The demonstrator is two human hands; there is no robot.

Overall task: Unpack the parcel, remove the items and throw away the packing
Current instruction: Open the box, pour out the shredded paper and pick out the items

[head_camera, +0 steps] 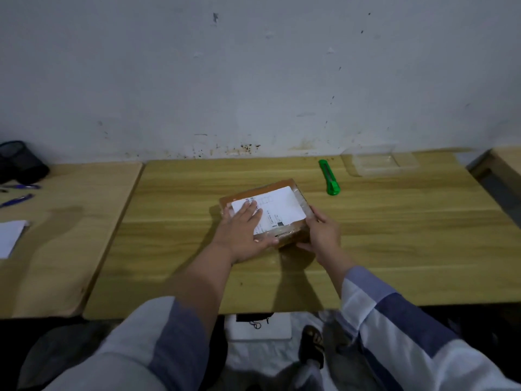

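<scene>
Two striped sleeves [158, 342] fill the foreground. The left hand [242, 235] lies flat on the parcel [267, 211], fingers spread over its white label [282, 206] — thumb hooked at the near edge. The right hand [321, 234] grips the parcel's right end, fingers curled around it. The parcel rests mid-table [394, 249] — a green utility knife [329, 177] lies behind, apart.

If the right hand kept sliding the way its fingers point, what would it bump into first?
Probably nothing on the table: the right hand points up and left along the taped brown cardboard parcel. The green plastic box cutter lies off to the right.
</scene>
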